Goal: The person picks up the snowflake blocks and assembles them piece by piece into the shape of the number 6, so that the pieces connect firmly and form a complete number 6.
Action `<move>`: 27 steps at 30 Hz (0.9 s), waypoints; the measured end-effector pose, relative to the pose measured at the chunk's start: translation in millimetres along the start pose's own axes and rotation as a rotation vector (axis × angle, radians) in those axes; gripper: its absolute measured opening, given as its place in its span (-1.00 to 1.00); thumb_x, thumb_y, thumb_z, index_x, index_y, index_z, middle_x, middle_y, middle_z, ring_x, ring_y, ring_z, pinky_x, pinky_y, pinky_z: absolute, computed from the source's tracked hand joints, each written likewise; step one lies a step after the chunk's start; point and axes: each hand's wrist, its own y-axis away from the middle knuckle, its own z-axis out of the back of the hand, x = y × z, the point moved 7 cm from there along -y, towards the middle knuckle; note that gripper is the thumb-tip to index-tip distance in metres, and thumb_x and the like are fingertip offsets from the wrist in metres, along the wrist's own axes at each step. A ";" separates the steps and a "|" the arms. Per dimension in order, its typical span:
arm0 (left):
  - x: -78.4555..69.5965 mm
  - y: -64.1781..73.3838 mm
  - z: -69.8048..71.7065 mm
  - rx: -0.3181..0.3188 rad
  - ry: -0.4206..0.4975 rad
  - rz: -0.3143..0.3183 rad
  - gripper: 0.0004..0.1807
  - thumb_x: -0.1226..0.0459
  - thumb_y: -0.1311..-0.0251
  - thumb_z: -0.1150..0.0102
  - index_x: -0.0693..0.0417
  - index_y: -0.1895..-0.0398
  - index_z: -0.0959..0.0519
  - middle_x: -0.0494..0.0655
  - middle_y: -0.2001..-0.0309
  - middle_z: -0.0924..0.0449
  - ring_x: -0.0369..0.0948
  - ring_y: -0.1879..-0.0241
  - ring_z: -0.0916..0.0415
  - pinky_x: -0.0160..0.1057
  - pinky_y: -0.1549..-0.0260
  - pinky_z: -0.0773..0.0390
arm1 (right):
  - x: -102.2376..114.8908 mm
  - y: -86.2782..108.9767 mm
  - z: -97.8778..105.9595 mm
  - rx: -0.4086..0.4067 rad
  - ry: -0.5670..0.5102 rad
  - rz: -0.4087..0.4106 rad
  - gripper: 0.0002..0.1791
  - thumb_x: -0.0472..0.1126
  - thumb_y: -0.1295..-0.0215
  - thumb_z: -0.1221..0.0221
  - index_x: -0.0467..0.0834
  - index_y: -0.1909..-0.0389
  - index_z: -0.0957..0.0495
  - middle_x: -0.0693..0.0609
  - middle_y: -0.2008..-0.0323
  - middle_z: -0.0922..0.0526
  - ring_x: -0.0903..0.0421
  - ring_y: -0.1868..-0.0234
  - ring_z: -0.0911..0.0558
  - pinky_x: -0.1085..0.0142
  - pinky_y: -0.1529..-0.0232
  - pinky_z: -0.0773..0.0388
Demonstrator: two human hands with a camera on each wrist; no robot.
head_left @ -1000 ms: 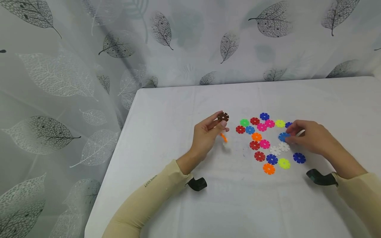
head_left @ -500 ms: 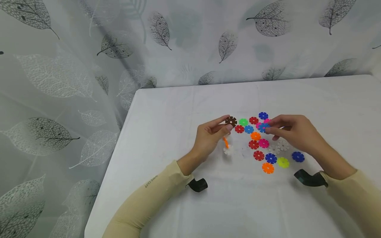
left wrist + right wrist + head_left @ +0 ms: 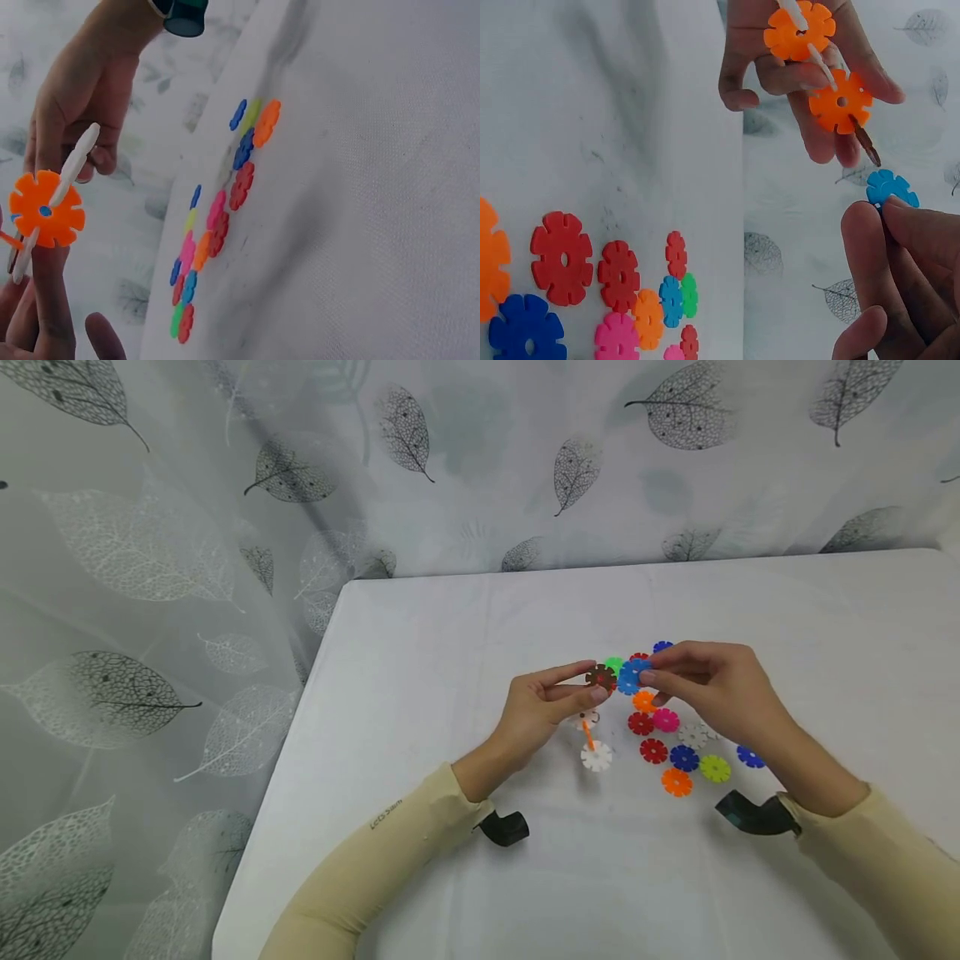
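My left hand [image 3: 536,710] grips a chain of notched plastic discs above the white table. At the chain's upper end a brown disc [image 3: 601,677] faces up past the fingertips; a white disc [image 3: 596,756] hangs lowest. Two orange discs [image 3: 829,112] sit between white and brown ones, slotted edge-on into each other, in the right wrist view. Between thumb and fingers my right hand [image 3: 712,685] pinches a light blue disc [image 3: 889,186], close beside the brown disc [image 3: 866,142]. The left wrist view shows one orange disc [image 3: 67,217] crossed by a white disc [image 3: 79,157].
Loose discs lie flat on the table [image 3: 450,693] under and in front of the right hand, among them a red disc [image 3: 653,751], an orange disc [image 3: 677,782] and a yellow disc [image 3: 716,768]. A leaf-print curtain [image 3: 465,460] hangs behind the table and at its left.
My right hand has lifted the light blue disc and carried it left to the brown one. My left hand has shifted slightly right with the chain, whose hanging white disc now shows more fully.
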 end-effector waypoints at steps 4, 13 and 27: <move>1.8 0.0 -1.5 0.006 0.007 0.031 -0.58 0.33 -0.28 -0.35 0.05 -0.22 -0.64 0.02 0.12 -0.76 -0.09 0.05 -0.72 -0.24 -0.12 -0.55 | 4.5 -0.6 -3.2 -0.012 -0.063 0.026 -0.72 -0.16 -0.37 -0.33 -0.23 0.02 -0.67 -0.16 0.28 -0.76 0.20 0.38 -0.74 0.46 0.31 -0.63; 3.2 0.8 -4.2 0.025 0.004 0.055 -0.61 0.31 -0.31 -0.34 0.10 -0.20 -0.65 0.02 0.12 -0.76 -0.14 0.03 -0.71 -0.25 -0.15 -0.52 | 9.7 1.2 -6.7 -0.082 -0.138 0.079 -0.75 -0.33 -0.29 -0.36 -0.24 0.02 -0.67 0.01 0.21 -0.74 0.21 0.38 -0.75 0.45 0.30 -0.65; 2.8 0.7 -13.3 0.115 0.057 0.067 -0.63 0.23 -0.40 -0.23 0.05 -0.24 -0.63 0.07 0.10 -0.76 -0.08 0.12 -0.74 -0.16 -0.05 -0.60 | 16.4 2.6 -9.1 -0.159 -0.168 0.229 -0.64 -0.46 -0.28 -0.31 -0.26 -0.09 -0.60 0.01 0.15 -0.73 0.25 0.39 -0.73 0.47 0.31 -0.64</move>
